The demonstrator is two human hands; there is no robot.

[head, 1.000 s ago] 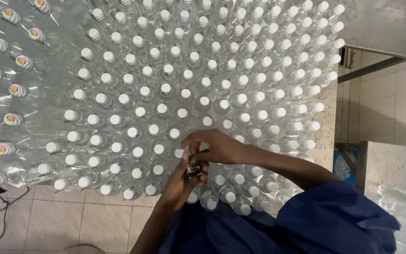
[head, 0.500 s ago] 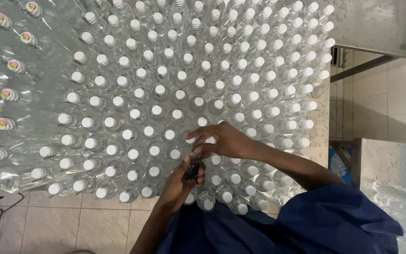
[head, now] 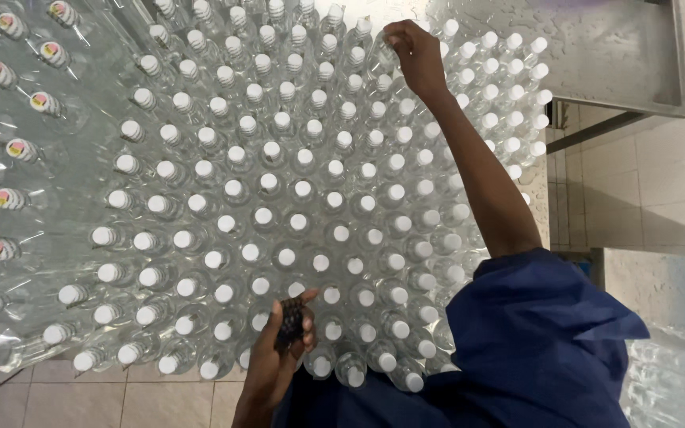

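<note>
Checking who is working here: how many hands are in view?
2. The left hand holds a small dark object near the bottom edge; the right hand grips a clear plastic white-capped bottle at the top.

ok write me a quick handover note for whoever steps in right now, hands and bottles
Left hand: near the body at the front edge of the bottles, fingers closed around a small dark object; what it is cannot be told.
Right hand: arm stretched to the far side, fingers closed on the top of one clear bottle in the back rows.
Bottles: a dense block of upright clear bottles with white caps; on the left, bottles with coloured caps.
Done or left: nothing visibly marks handled bottles apart from the others, so progress cannot be read.
</note>
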